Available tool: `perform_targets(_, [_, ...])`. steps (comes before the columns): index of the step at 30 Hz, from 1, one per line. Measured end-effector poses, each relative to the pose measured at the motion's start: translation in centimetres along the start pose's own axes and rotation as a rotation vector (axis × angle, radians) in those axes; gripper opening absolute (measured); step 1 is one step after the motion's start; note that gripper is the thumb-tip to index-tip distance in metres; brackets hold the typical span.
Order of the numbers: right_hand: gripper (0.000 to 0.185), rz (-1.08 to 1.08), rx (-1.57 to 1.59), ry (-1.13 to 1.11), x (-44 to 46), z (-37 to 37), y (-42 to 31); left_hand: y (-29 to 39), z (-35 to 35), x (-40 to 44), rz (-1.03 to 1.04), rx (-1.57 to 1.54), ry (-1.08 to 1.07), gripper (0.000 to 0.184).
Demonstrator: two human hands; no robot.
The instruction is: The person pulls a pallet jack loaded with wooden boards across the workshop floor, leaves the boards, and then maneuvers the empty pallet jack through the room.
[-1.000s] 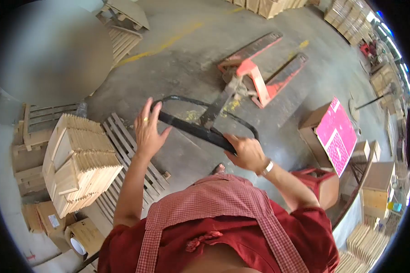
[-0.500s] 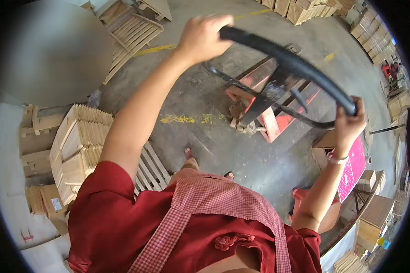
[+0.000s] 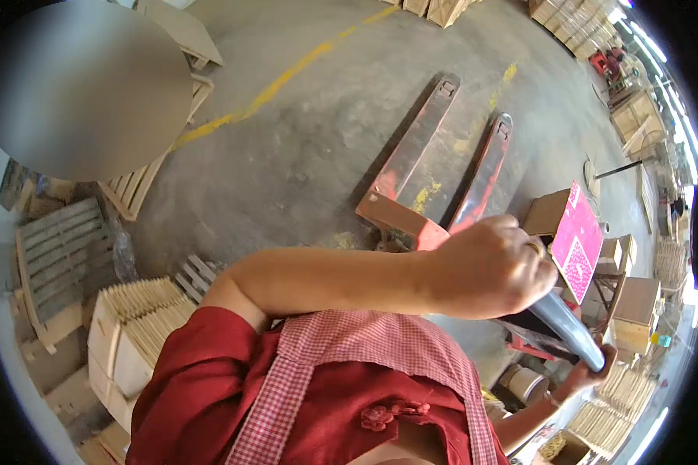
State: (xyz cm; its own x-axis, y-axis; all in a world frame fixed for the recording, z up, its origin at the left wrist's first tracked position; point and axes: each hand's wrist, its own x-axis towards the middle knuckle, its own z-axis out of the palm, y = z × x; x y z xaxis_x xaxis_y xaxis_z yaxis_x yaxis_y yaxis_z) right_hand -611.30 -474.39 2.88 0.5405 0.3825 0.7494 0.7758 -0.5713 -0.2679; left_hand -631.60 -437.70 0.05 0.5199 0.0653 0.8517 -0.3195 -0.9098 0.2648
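Note:
My left hand (image 3: 498, 267) is closed in a fist around the black handle (image 3: 564, 329) of a red pallet jack, my forearm crossing in front of my checked apron. At the handle's lower right end, my right hand (image 3: 595, 369) has its fingers wrapped round the grip, partly hidden behind it. The pallet jack's two worn red forks (image 3: 419, 132) lie low over the floor, pointing away from me with nothing loaded on them. Its steering column is mostly hidden behind my left hand and forearm.
A bundled stack of wooden pieces (image 3: 136, 333) stands at left, near slatted pallets (image 3: 66, 256). Right of the forks is a pink-sided cardboard box (image 3: 578, 252). Wooden boxes (image 3: 632, 318) stand further right. A yellow line (image 3: 287, 74) crosses the floor. A blurred round shape covers the upper left.
Both hands have swung the handle right and down, closer to my body. The pallet jack now sits at a different angle, its forks fully visible. My left forearm has come across my front.

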Motion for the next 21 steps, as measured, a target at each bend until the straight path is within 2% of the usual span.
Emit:
perform_targets(2, [0.015,0.034,-0.095,0.062,-2.0,-3.4,2.2,0.4,2.1,1.6,0.072,-0.102,-0.008,0.014])
perform_targets(3, [0.029,0.199,-0.120,0.010,-3.7,-7.2,6.5,1.2,3.5,2.7,0.097,-0.135,0.013,0.015])
perform_targets(4, [0.034,0.274,-0.031,0.069,-4.8,-8.7,7.3,1.6,4.5,3.4,0.122,-0.168,0.032,0.016])
perform_targets(5, [0.038,0.215,-0.239,0.081,-5.9,-9.6,6.8,1.3,4.9,3.9,0.148,-0.199,-0.021,0.016])
perform_targets(6, [0.044,0.229,-0.280,0.072,-6.7,-10.5,6.2,0.1,4.8,4.1,0.172,-0.240,-0.066,0.016])
perform_targets(9, [0.037,0.367,-0.529,0.182,-7.3,-7.5,-2.2,-4.2,4.6,3.9,0.205,-0.287,-0.105,0.015])
perform_targets(10, [0.036,0.377,-0.571,0.209,-7.6,-6.7,-3.9,-5.0,4.9,4.2,0.222,-0.447,-0.085,0.015])
perform_targets(14, [0.035,0.354,-0.760,0.332,-8.0,-1.8,-11.8,-8.3,4.3,4.4,0.322,-0.468,-0.144,0.014])
perform_targets(16, [0.034,0.362,-0.850,0.388,-8.4,1.3,-16.2,-9.6,4.5,4.6,0.333,-0.644,-0.252,0.014])
perform_targets(18, [0.034,0.395,-0.919,0.407,-9.2,4.4,-20.3,-10.8,4.9,5.4,0.431,-0.693,-0.434,0.016])
perform_targets(20, [0.033,0.431,-0.971,0.430,-10.4,7.6,-24.6,-13.6,3.6,4.9,0.534,-0.806,-0.362,0.014])
perform_targets(21, [0.033,0.465,-0.994,0.435,-11.0,9.2,-26.7,-14.5,3.4,4.3,0.575,-0.817,-0.434,0.014])
